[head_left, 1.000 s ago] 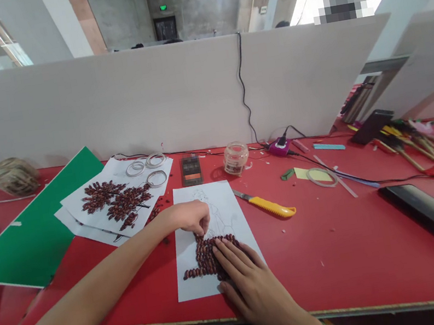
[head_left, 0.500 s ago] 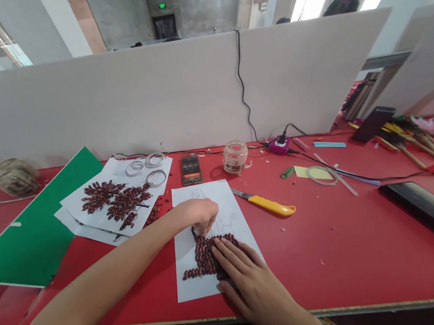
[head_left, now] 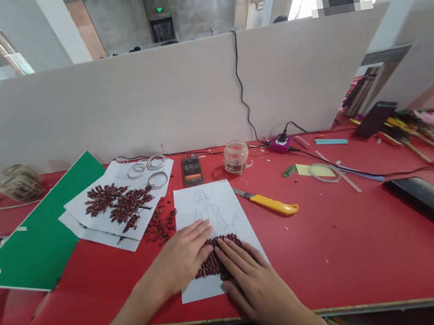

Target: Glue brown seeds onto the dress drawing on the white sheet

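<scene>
At the near edge of the red table (head_left: 338, 242), the left hand (head_left: 183, 257) and right hand (head_left: 249, 279) lie flat, fingers spread, gripping nothing, pressing the brown beans (head_left: 209, 267) low on the white drawing sheet (head_left: 216, 207).

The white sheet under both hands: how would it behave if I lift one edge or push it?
The white sheet looks thin, so it would probably flop and sag under the beans at its near end. Pushed, it likely slides easily on the smooth red table. Whether the beans are stuck is unclear; loose ones may roll off.
</scene>
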`<state>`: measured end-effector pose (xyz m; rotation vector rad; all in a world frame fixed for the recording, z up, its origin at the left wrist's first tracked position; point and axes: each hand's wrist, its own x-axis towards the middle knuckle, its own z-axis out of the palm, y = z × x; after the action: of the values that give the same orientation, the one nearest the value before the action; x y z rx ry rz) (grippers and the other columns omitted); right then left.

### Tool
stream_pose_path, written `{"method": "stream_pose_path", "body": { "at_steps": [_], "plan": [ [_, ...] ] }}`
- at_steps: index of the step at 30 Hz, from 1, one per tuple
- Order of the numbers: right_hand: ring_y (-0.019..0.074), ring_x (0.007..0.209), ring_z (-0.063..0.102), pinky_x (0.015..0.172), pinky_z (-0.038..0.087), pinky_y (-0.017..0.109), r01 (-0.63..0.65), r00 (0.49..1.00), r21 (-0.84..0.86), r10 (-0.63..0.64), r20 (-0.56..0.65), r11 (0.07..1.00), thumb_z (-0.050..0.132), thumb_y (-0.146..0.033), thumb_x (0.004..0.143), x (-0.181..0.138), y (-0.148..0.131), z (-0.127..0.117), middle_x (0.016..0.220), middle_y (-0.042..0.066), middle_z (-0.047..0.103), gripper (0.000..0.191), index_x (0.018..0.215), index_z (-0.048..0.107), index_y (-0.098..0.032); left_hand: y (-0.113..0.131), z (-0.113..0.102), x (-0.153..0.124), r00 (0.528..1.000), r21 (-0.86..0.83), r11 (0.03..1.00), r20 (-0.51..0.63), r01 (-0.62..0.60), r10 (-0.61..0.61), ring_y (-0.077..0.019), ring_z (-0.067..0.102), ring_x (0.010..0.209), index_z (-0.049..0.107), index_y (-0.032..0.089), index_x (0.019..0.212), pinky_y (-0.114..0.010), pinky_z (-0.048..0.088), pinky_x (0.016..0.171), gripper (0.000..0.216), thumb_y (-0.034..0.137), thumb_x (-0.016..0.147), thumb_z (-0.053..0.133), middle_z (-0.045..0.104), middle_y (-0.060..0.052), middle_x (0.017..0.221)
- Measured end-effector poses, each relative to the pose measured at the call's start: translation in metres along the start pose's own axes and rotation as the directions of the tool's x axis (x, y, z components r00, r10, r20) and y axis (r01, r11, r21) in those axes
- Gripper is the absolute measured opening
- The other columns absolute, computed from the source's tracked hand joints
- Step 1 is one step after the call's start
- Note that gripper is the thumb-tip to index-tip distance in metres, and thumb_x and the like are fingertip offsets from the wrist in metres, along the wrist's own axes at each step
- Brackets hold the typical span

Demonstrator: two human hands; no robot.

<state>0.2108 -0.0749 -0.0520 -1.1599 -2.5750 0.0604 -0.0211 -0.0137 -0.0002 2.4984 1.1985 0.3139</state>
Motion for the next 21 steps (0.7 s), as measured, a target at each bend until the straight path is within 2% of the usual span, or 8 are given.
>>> {"method": "stream_pose_path", "body": {
  "at_steps": [3, 7, 12, 15, 18, 20, 21],
  "plan": [
    [0.0263, 0.155, 0.031, 0.126, 0.033, 0.051, 0.009, 1.000, -0.003, -0.009, -0.020, 1.000, 0.049, -0.024, 0.103, 0.001, 0.000, -0.001, 0.169, 0.005, 0.028, 0.073, 0.167, 0.015, -0.020, 0.001, 0.024, -0.023, 1.000, 0.044, 0.999, 0.018, -0.022, 0.021, -0.0234, 0.028, 0.156, 0.034, 0.022, 0.162, -0.043, 0.029, 0.127, 0.059, 0.046, 0.109, 0.038, 0.034, -0.007, 0.167],
    [0.0273, 0.152, 0.036, 0.123, 0.038, 0.051, 0.012, 0.999, 0.005, -0.012, -0.039, 1.000, 0.050, -0.022, 0.101, 0.002, -0.001, -0.003, 0.168, 0.004, 0.030, 0.077, 0.167, 0.009, -0.023, -0.006, 0.037, -0.026, 0.997, 0.057, 0.996, 0.003, -0.075, 0.075, -0.0225, 0.028, 0.156, 0.023, 0.024, 0.165, -0.042, 0.029, 0.128, 0.061, 0.043, 0.109, 0.039, 0.030, -0.007, 0.168],
    [0.0283, 0.151, 0.038, 0.121, 0.041, 0.052, 0.002, 0.999, 0.001, -0.002, -0.047, 1.000, 0.049, -0.022, 0.101, 0.002, -0.001, -0.002, 0.167, 0.004, 0.031, 0.077, 0.167, 0.009, -0.024, -0.006, 0.038, -0.024, 0.997, 0.045, 0.996, -0.015, -0.076, 0.077, -0.0233, 0.028, 0.156, 0.025, 0.021, 0.165, -0.042, 0.030, 0.128, 0.062, 0.041, 0.108, 0.041, 0.031, -0.009, 0.168],
    [0.0282, 0.151, 0.040, 0.121, 0.041, 0.051, 0.003, 0.998, 0.009, -0.002, -0.061, 1.000, 0.049, -0.022, 0.101, 0.002, -0.001, -0.001, 0.167, 0.004, 0.033, 0.077, 0.167, 0.009, -0.025, -0.002, 0.036, -0.027, 0.997, -0.013, 0.997, -0.012, -0.071, 0.071, -0.0230, 0.030, 0.156, 0.026, 0.024, 0.165, -0.043, 0.031, 0.128, 0.062, 0.041, 0.108, 0.043, 0.032, -0.008, 0.167],
    [0.0273, 0.151, 0.039, 0.121, 0.040, 0.051, 0.009, 0.998, 0.001, -0.009, -0.056, 1.000, 0.050, -0.024, 0.102, 0.001, 0.000, 0.000, 0.167, 0.005, 0.032, 0.077, 0.167, 0.009, -0.024, -0.010, 0.025, -0.027, 0.999, -0.108, 0.994, -0.033, -0.016, 0.012, -0.0211, 0.036, 0.153, 0.036, 0.029, 0.161, -0.041, 0.033, 0.126, 0.054, 0.041, 0.108, 0.040, 0.037, -0.004, 0.166],
    [0.0265, 0.152, 0.038, 0.122, 0.040, 0.050, 0.009, 0.999, -0.007, -0.009, -0.051, 1.000, 0.050, -0.026, 0.102, 0.001, 0.001, 0.001, 0.167, 0.005, 0.030, 0.076, 0.167, 0.009, -0.024, -0.027, 0.011, -0.023, 0.980, -0.150, 0.985, -0.163, 0.091, -0.115, -0.0209, 0.045, 0.147, 0.053, 0.028, 0.150, -0.041, 0.037, 0.124, 0.045, 0.038, 0.109, 0.039, 0.047, -0.004, 0.161],
    [0.0262, 0.152, 0.037, 0.122, 0.040, 0.050, 0.008, 0.999, -0.010, -0.008, -0.048, 1.000, 0.050, -0.026, 0.102, 0.000, 0.001, 0.001, 0.168, 0.005, 0.029, 0.076, 0.167, 0.009, -0.024, -0.040, 0.002, -0.020, 0.948, -0.158, 0.974, -0.251, 0.161, -0.198, -0.0216, 0.051, 0.142, 0.063, 0.027, 0.140, -0.041, 0.041, 0.121, 0.040, 0.035, 0.108, 0.040, 0.053, -0.005, 0.156]
  ]
}}
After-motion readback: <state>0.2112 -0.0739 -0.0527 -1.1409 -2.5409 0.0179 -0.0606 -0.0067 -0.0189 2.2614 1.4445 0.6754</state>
